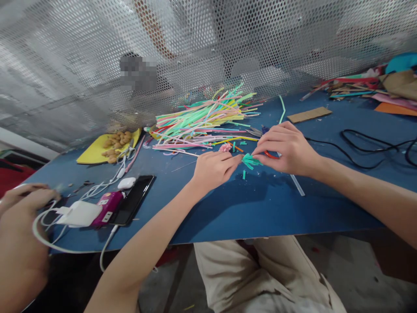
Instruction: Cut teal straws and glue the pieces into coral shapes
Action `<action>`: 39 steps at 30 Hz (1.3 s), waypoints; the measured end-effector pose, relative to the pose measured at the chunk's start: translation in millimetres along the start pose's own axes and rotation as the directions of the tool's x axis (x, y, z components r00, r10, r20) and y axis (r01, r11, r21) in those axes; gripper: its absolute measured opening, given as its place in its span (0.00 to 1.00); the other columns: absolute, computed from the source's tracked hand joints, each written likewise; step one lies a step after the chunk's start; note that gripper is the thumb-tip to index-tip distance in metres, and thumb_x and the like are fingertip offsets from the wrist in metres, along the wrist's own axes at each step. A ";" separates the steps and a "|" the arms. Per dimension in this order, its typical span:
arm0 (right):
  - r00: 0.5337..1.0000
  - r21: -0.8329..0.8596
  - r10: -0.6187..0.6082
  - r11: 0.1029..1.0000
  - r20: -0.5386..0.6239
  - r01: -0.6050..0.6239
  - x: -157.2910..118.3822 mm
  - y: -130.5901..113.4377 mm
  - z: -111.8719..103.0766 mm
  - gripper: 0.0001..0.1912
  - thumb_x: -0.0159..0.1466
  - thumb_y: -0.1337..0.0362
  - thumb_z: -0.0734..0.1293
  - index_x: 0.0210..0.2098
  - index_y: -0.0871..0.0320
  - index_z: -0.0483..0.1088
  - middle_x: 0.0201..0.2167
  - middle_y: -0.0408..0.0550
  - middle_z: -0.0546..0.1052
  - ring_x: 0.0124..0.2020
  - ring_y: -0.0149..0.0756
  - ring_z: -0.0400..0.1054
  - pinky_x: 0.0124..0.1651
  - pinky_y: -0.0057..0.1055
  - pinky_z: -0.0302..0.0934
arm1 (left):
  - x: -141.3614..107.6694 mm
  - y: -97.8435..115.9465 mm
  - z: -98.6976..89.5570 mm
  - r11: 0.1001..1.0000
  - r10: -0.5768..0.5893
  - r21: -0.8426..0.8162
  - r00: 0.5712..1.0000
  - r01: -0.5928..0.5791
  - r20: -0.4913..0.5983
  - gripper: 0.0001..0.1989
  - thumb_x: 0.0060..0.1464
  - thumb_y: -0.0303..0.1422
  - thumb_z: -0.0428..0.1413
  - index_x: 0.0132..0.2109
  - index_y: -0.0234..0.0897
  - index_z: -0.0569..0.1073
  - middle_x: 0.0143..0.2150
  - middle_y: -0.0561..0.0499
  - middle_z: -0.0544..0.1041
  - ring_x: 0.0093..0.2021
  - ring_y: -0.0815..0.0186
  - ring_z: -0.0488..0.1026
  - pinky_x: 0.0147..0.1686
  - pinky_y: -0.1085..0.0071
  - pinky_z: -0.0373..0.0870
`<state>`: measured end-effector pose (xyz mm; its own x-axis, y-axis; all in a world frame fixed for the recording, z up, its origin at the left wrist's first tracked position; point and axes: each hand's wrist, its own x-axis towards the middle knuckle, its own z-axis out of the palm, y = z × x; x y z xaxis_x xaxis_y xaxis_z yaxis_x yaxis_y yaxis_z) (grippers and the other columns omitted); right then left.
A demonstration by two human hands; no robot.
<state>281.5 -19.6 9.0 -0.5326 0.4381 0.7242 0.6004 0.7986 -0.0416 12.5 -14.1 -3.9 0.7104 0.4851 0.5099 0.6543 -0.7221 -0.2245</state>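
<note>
Between my hands is a small bundle of teal pipe cleaner pieces (250, 161), fanned out in short strands. My left hand (215, 169) pinches its left side, and my right hand (286, 148) has thumb and fingertips closed on its right side. Behind my left fingers sits a small pink fluffy piece (225, 148). Short teal offcuts (244, 174) lie around the bundle. Grey metal blades (256, 132) and a red-orange curved part (271, 155) show beside my right hand, which hides the rest. A clear stick (297, 185) pokes out below my right wrist.
A heap of coloured pipe cleaners (205, 117) lies behind my hands. At left are a yellow tray (87, 150), a phone (135, 200), a purple power strip (109, 208), white cables and another person's hand (29, 198). Cardboard (309, 114) and a black cable (353, 163) are right.
</note>
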 end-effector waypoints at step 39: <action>0.896 0.162 0.387 0.891 0.217 -0.424 -26.6 127.5 -11.0 0.22 0.65 0.55 0.69 0.55 0.57 0.69 0.49 0.58 0.77 0.44 0.44 0.70 0.46 0.42 0.65 | 2.9 18.2 10.0 0.911 -0.065 -0.345 0.905 0.226 0.421 0.07 0.63 0.38 0.57 0.41 0.42 0.77 0.38 0.52 0.81 0.37 0.64 0.78 0.37 0.70 0.70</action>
<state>378.8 66.0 -8.0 -0.3741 0.7912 0.4837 0.6639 0.5927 -0.4560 29.1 -21.0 -14.8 0.7094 0.6933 0.1269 0.6669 -0.7185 0.1974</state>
